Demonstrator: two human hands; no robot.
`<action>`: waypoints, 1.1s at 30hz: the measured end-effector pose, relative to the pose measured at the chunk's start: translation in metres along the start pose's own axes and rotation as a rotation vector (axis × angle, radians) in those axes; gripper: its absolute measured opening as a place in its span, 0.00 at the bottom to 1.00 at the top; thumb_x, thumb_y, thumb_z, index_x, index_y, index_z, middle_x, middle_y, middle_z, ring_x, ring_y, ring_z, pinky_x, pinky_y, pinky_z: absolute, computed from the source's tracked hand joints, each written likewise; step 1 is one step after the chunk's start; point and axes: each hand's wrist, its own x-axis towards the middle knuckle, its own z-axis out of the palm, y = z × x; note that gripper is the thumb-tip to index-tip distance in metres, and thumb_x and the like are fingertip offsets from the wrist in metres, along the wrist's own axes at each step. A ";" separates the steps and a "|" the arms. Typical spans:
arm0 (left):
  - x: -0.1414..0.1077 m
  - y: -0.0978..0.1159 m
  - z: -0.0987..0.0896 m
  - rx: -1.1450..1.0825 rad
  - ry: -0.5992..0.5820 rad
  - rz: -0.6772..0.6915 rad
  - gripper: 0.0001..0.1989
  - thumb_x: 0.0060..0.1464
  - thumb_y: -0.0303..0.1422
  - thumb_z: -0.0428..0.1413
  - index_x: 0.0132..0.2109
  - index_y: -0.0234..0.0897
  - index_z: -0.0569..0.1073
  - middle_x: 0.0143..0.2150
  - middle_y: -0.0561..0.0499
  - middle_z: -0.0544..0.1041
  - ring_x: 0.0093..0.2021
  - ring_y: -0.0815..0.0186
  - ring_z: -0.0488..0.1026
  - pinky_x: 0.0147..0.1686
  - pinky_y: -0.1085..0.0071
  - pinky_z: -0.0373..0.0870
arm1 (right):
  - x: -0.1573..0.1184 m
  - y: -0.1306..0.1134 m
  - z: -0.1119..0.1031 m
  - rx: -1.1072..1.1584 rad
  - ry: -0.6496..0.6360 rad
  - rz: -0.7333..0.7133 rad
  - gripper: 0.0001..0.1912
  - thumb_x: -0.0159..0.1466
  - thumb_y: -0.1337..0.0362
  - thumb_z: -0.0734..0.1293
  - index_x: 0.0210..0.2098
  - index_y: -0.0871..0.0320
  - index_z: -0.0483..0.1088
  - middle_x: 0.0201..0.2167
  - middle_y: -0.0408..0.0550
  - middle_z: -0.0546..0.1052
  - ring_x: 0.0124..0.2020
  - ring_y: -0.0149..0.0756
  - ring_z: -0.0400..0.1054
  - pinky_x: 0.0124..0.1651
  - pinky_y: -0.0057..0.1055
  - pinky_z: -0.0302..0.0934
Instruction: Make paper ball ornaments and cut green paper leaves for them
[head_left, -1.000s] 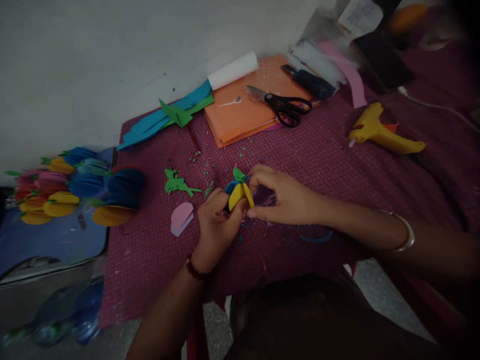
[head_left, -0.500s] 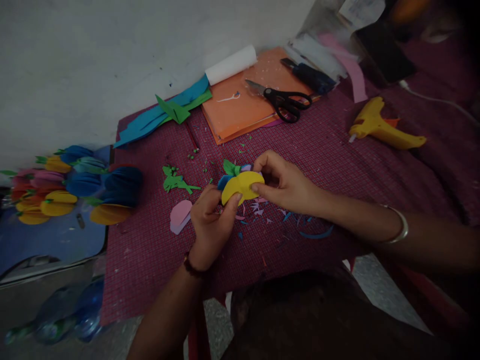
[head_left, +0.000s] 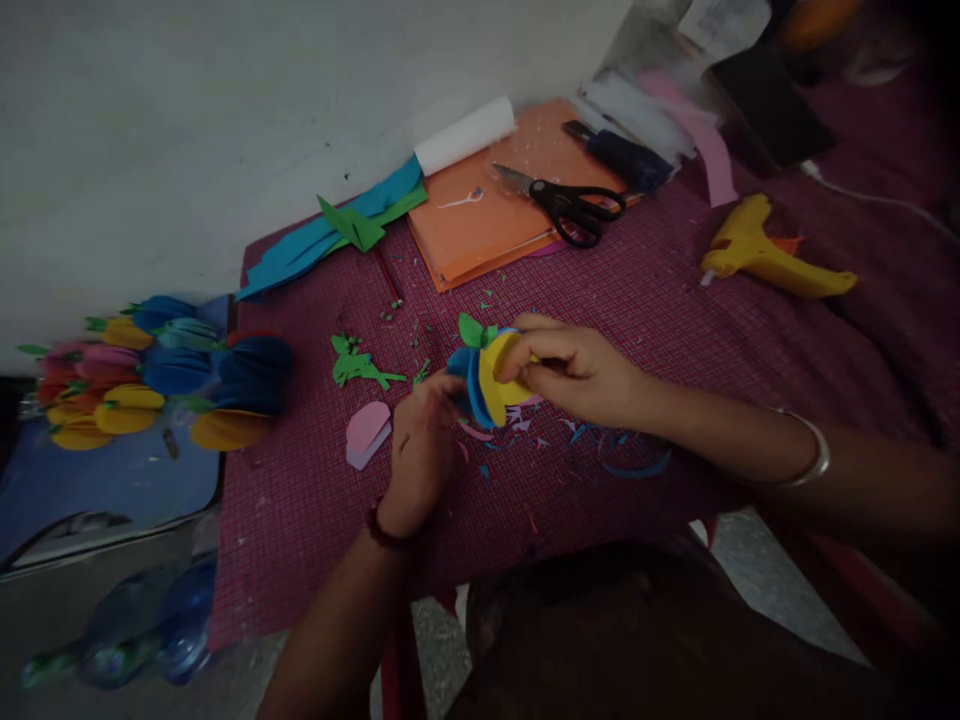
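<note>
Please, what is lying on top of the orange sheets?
Black-handled scissors and, further right, a dark tool lie partly on the orange sheets; a small white scrap lies there too, left of the scissors. What these things cover cannot be seen.

The ornament (head_left: 489, 385) is blue, yellow, green — the cloth (head_left: 637, 290) checked maroon.

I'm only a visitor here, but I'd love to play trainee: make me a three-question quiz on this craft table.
1. True or false: in this view, the glue gun lies to the right of the scissors.
2. Fill the gap: the right hand has its fingers on the ____ part of the craft piece.
3. The silver bangle is worn on which side: A, left; B, right; C, both?

Key: 1 true; 2 yellow; 3 B.
</note>
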 end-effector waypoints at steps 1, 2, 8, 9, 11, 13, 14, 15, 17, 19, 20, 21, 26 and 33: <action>-0.001 0.003 -0.001 0.011 -0.019 0.033 0.29 0.63 0.51 0.37 0.32 0.38 0.75 0.27 0.49 0.75 0.27 0.66 0.71 0.28 0.67 0.70 | 0.000 0.000 0.000 -0.006 0.007 0.012 0.09 0.62 0.75 0.60 0.34 0.59 0.70 0.30 0.42 0.64 0.29 0.26 0.60 0.31 0.26 0.55; -0.002 0.005 -0.002 0.027 -0.037 0.064 0.27 0.64 0.49 0.39 0.31 0.38 0.74 0.27 0.49 0.74 0.28 0.66 0.71 0.29 0.67 0.69 | 0.000 0.000 -0.001 -0.003 0.009 0.022 0.08 0.62 0.74 0.61 0.34 0.59 0.70 0.30 0.42 0.64 0.29 0.26 0.60 0.32 0.26 0.55; -0.003 0.015 -0.001 0.366 -0.080 0.402 0.04 0.53 0.30 0.60 0.31 0.38 0.72 0.26 0.55 0.72 0.28 0.71 0.68 0.29 0.73 0.64 | 0.001 -0.004 -0.002 0.098 -0.060 0.033 0.14 0.64 0.54 0.65 0.33 0.60 0.68 0.31 0.44 0.65 0.32 0.29 0.61 0.33 0.28 0.55; -0.003 0.015 0.000 0.397 -0.095 0.435 0.04 0.52 0.30 0.60 0.31 0.38 0.72 0.26 0.55 0.72 0.28 0.71 0.68 0.29 0.73 0.64 | 0.001 -0.004 -0.002 0.097 -0.060 0.032 0.16 0.62 0.52 0.67 0.33 0.60 0.68 0.31 0.44 0.64 0.32 0.29 0.60 0.32 0.27 0.54; -0.002 0.016 0.002 0.428 -0.104 0.473 0.06 0.51 0.31 0.62 0.32 0.38 0.72 0.26 0.55 0.72 0.27 0.71 0.68 0.28 0.73 0.65 | 0.001 -0.003 -0.001 0.077 -0.054 0.033 0.18 0.59 0.51 0.69 0.32 0.60 0.67 0.31 0.43 0.64 0.31 0.29 0.59 0.32 0.27 0.53; -0.002 0.015 0.002 0.459 -0.093 0.499 0.07 0.49 0.32 0.63 0.31 0.38 0.71 0.25 0.56 0.72 0.27 0.71 0.68 0.27 0.74 0.64 | 0.000 -0.002 0.000 0.062 -0.044 0.039 0.17 0.58 0.52 0.70 0.31 0.60 0.66 0.31 0.43 0.64 0.32 0.29 0.59 0.33 0.27 0.53; -0.002 0.015 0.003 0.477 -0.083 0.505 0.07 0.49 0.31 0.63 0.31 0.38 0.71 0.25 0.56 0.71 0.26 0.72 0.68 0.26 0.74 0.64 | 0.000 -0.002 0.000 0.056 -0.039 0.044 0.16 0.58 0.54 0.70 0.31 0.59 0.65 0.31 0.43 0.64 0.32 0.29 0.60 0.33 0.28 0.53; -0.002 0.015 0.002 0.491 -0.075 0.507 0.07 0.49 0.30 0.63 0.31 0.38 0.71 0.25 0.56 0.71 0.26 0.72 0.67 0.26 0.74 0.63 | 0.000 -0.003 0.001 0.049 -0.038 0.050 0.15 0.58 0.55 0.70 0.31 0.59 0.65 0.31 0.43 0.64 0.32 0.30 0.60 0.33 0.28 0.54; -0.002 0.015 0.002 0.499 -0.077 0.507 0.07 0.50 0.30 0.62 0.31 0.38 0.70 0.25 0.56 0.71 0.26 0.72 0.67 0.26 0.74 0.64 | 0.000 -0.004 0.001 0.030 -0.037 0.052 0.13 0.58 0.57 0.71 0.31 0.59 0.65 0.32 0.43 0.64 0.33 0.30 0.60 0.34 0.28 0.54; -0.002 0.015 0.002 0.486 -0.094 0.497 0.08 0.49 0.32 0.63 0.32 0.38 0.70 0.26 0.55 0.72 0.27 0.70 0.68 0.28 0.73 0.65 | 0.001 -0.005 0.001 0.014 -0.040 0.052 0.12 0.58 0.60 0.70 0.31 0.58 0.64 0.31 0.42 0.64 0.32 0.30 0.60 0.34 0.28 0.54; -0.002 0.015 0.002 0.477 -0.100 0.486 0.09 0.48 0.33 0.64 0.32 0.38 0.70 0.26 0.55 0.72 0.28 0.70 0.69 0.29 0.73 0.65 | 0.001 -0.005 0.001 0.010 -0.042 0.052 0.11 0.58 0.61 0.70 0.31 0.58 0.64 0.31 0.42 0.64 0.32 0.30 0.60 0.34 0.28 0.54; -0.002 0.015 0.002 0.470 -0.102 0.472 0.10 0.47 0.34 0.64 0.32 0.39 0.70 0.27 0.55 0.72 0.29 0.70 0.69 0.29 0.72 0.66 | 0.001 -0.006 0.001 0.007 -0.043 0.056 0.10 0.58 0.61 0.70 0.31 0.58 0.64 0.31 0.42 0.64 0.32 0.30 0.60 0.34 0.28 0.54; -0.003 0.012 0.002 0.426 -0.078 0.414 0.08 0.50 0.30 0.61 0.30 0.38 0.67 0.27 0.56 0.70 0.28 0.71 0.67 0.29 0.73 0.65 | 0.001 -0.005 0.000 0.020 -0.042 0.067 0.12 0.58 0.59 0.70 0.31 0.59 0.65 0.31 0.43 0.64 0.32 0.30 0.60 0.33 0.29 0.54; 0.000 0.010 0.006 0.515 -0.081 0.456 0.10 0.50 0.28 0.60 0.28 0.38 0.64 0.24 0.57 0.64 0.26 0.72 0.63 0.26 0.73 0.60 | 0.001 -0.004 0.003 -0.030 -0.033 0.052 0.15 0.55 0.58 0.72 0.30 0.59 0.64 0.31 0.43 0.64 0.33 0.32 0.59 0.36 0.30 0.53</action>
